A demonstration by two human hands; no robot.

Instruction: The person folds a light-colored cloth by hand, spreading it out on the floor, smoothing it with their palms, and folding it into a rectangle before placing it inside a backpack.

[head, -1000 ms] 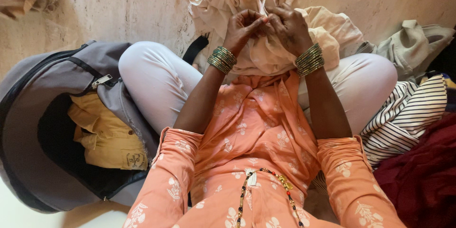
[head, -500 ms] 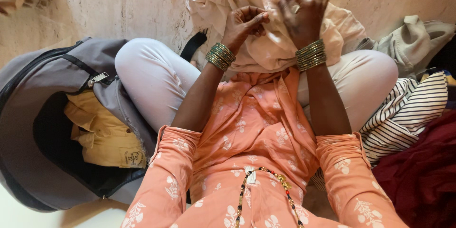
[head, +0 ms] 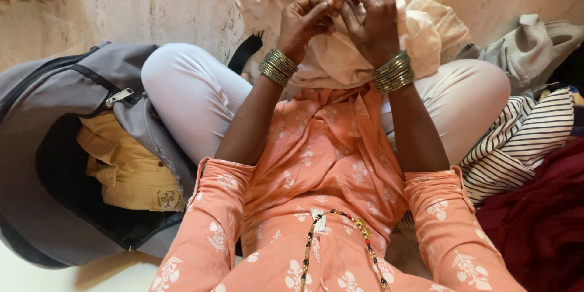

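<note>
above the lap, left hand (head: pixel 304 24) and right hand (head: pixel 372 18) sit close together, both pinching the cream cloth (head: pixel 340 67).

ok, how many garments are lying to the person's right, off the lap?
3 visible: a grey-beige garment farthest out, a black-and-white striped one beside the right knee, a dark red one nearest the camera. More may lie under them or out of frame.

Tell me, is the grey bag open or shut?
Open. The grey bag has its zip flap pulled back, and a yellow garment shows inside.
</note>
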